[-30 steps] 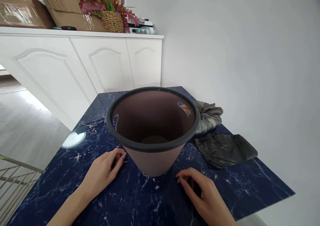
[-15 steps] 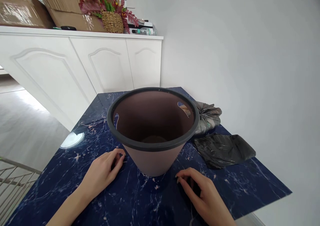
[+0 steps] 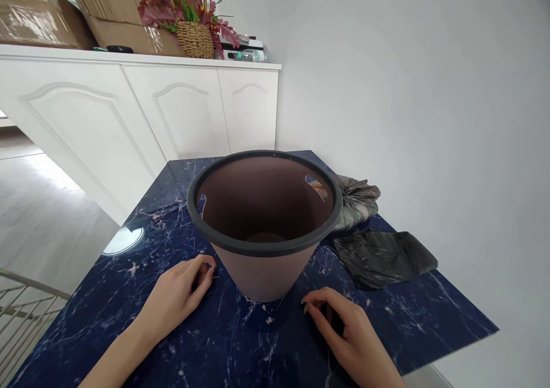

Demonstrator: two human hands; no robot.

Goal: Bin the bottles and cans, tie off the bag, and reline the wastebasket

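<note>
A brownish-pink trash can [image 3: 264,276] with a dark rim stands upright on the dark blue marbled table [image 3: 227,342]. Its open mouth faces me, and two handle cutouts show in its wall. My left hand [image 3: 183,290] rests on the tabletop just left of the can, thumb and forefinger tips together, nothing visible between them. To the can's right lies my right hand [image 3: 339,325], also curled in an empty pinch. Neither hand touches the can. Beyond the right hand a black plastic bag [image 3: 384,259] lies flattened on the table.
Behind the can sits a tied, filled grey plastic bag [image 3: 356,202] by the wall. A white cabinet [image 3: 184,110] at the back bears cardboard boxes [image 3: 129,32], a wicker flower basket [image 3: 195,39] and a plastic bottle [image 3: 253,55]. A metal rack [image 3: 30,313] stands lower left.
</note>
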